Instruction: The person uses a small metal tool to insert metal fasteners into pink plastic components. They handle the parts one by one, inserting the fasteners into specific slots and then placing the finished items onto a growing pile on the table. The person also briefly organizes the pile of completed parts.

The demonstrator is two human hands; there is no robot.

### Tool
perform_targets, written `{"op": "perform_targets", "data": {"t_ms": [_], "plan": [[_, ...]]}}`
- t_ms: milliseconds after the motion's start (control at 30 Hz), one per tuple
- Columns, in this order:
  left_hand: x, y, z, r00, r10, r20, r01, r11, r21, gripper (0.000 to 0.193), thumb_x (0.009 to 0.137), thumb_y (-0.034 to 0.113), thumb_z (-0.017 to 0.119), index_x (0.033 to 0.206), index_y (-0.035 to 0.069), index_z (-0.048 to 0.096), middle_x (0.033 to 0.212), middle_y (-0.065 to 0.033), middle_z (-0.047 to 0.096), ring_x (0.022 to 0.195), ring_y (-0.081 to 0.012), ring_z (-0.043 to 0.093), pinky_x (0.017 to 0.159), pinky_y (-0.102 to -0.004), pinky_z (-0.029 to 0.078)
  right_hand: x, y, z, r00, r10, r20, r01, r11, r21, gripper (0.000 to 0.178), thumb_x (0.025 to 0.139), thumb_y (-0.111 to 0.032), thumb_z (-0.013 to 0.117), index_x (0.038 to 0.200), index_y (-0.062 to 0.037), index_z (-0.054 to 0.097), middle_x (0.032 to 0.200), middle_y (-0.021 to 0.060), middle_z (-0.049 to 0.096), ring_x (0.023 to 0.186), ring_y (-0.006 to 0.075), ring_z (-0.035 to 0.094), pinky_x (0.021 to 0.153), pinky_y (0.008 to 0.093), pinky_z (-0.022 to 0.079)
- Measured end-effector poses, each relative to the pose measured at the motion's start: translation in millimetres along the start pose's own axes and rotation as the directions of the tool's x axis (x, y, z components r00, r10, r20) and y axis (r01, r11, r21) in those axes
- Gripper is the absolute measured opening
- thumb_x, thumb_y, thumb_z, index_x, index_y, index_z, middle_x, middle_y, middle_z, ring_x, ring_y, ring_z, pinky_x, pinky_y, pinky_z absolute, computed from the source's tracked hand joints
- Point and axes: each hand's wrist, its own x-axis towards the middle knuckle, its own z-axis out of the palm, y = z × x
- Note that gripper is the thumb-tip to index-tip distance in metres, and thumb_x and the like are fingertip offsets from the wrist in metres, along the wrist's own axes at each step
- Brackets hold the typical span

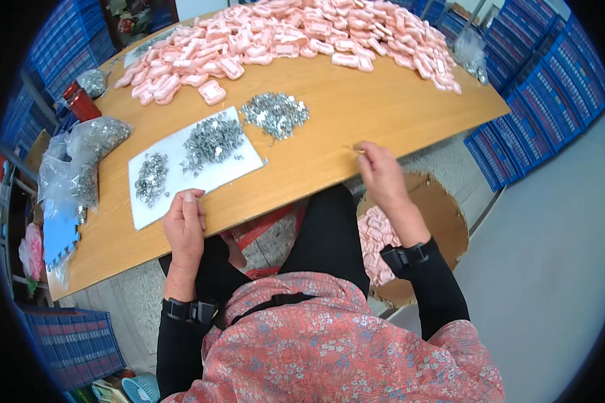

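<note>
My left hand (pixel 184 225) is closed at the table's front edge, thumb against curled fingers, beside the white sheet (pixel 175 142). Whatever it may hold is hidden. My right hand (pixel 383 178) is also closed, with thumb and index finger pinched together over the right part of the table edge. A thin, small thing shows near its fingertips, too small to name. On the sheet lie a large pile of small grey metal pieces (pixel 213 142) and a smaller pile (pixel 152 178). Shiny silver pieces (pixel 275 115) are heaped directly on the wood.
Pink plastic pieces (pixel 286 33) cover the far side of the wooden table (pixel 329 131). Clear bags of metal parts (pixel 101 144) and a red jar (pixel 81 104) stand at left. Below my right forearm is a round brown container (pixel 444 228) holding pink pieces. Blue crates (pixel 551 101) stand right.
</note>
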Motion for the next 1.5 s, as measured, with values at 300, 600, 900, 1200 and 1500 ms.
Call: {"op": "perform_targets", "data": {"t_ms": [300,600,900,1200,1500], "plan": [[0,7,3,1.0,-0.019,-0.024,0.017,0.999,-0.049,0.03,0.107,0.023,0.046,0.097,0.002,0.064,0.064,0.004,0.049,0.052,-0.0021,0.042,0.047,-0.0207,0.032,47,-5,52,0.949,-0.308,0.066,0.306,0.951,0.045,0.013,0.083,-0.008,0.068,0.095,-0.0059,0.063,0.094,0.012,0.063,0.098,0.0345,0.058,0.087,0.0452,0.047],[-3,9,-1,0.999,-0.029,-0.033,0.028,0.999,-0.02,0.029,0.106,0.021,0.047,0.095,0.001,0.064,0.063,0.0041,0.05,0.051,-0.0026,0.043,0.046,-0.0214,0.033,48,-11,53,0.957,-0.28,-0.08,0.286,0.955,0.083,0.026,0.079,-0.004,0.064,0.105,-0.0022,0.063,0.109,0.0154,0.061,0.105,0.0368,0.055,0.093,0.0457,0.046],[13,13,-9,0.974,-0.202,0.103,0.206,0.978,-0.02,0.028,0.106,0.02,0.047,0.095,0.001,0.064,0.062,0.0022,0.051,0.05,-0.004,0.045,0.045,-0.0221,0.034,72,18,46,0.994,-0.042,-0.104,0.07,0.956,0.284,0.023,0.087,-0.012,0.066,0.108,-0.0012,0.062,0.116,0.0187,0.061,0.112,0.037,0.055,0.098,0.043,0.046],[112,70,-30,0.789,-0.371,0.49,0.328,0.928,0.175,0.04,0.105,0.027,0.047,0.085,-0.001,0.068,0.058,0.002,0.052,0.054,-0.0055,0.046,0.051,-0.0238,0.038,227,111,51,0.999,-0.04,0.016,0.039,0.996,0.08,0.028,0.091,-0.024,0.067,0.108,-0.0024,0.063,0.116,0.0198,0.062,0.112,0.0377,0.057,0.098,0.0434,0.046],[272,81,83,0.695,-0.427,0.579,0.42,0.894,0.155,0.015,0.087,0.007,0.073,0.099,0.001,0.066,0.073,-0.0002,0.061,0.064,-0.0055,0.052,0.057,-0.0238,0.042,427,226,45,0.987,-0.147,-0.063,0.125,0.954,-0.272,0.045,0.087,-0.032,0.072,0.121,-0.0051,0.063,0.128,0.0231,0.057,0.118,0.0419,0.054,0.102,0.0489,0.044]]}}
